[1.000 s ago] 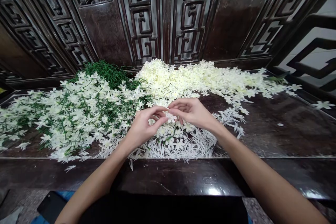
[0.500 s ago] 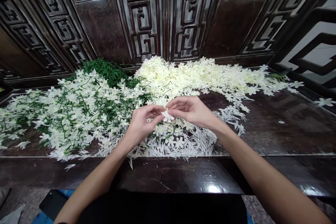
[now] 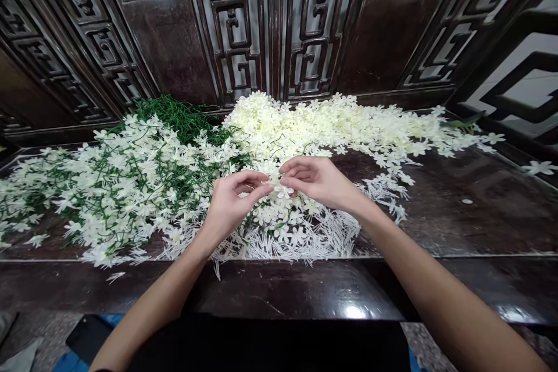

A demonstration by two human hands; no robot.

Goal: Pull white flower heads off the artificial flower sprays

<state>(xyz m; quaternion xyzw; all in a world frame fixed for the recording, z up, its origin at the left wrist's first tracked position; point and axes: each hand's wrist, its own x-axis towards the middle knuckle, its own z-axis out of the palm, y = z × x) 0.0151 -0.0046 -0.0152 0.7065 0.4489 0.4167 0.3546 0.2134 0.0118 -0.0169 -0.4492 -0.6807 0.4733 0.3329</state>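
Hovering over the flowers at the middle of the dark wooden counter (image 3: 453, 221), the left hand (image 3: 231, 200) and right hand (image 3: 320, 183) face each other with only a narrow gap between their fingertips. The right hand's grip is nearly closed, thumb and forefinger drawn together on a small white flower (image 3: 284, 190) that shows just at their tips. The left hand's grip is almost closed too, thumb and forefinger close together and the other fingers curled – whether anything thin lies between them, I cannot tell.

To the left spreads a heap of white flowers on green stems (image 3: 126, 180), with a tangle of bare green stems (image 3: 174, 119) on its far side. Beyond the hands and off to the right runs a bank of cream flowers (image 3: 314, 125), thinning towards the far right. On the near side of the hands, a mat of thin white pieces (image 3: 305, 247) reaches the counter's near edge. A single loose flower (image 3: 539, 168) sits at the right end – well apart from the rest. Carved lattice panels (image 3: 238, 26) stand along the far side.
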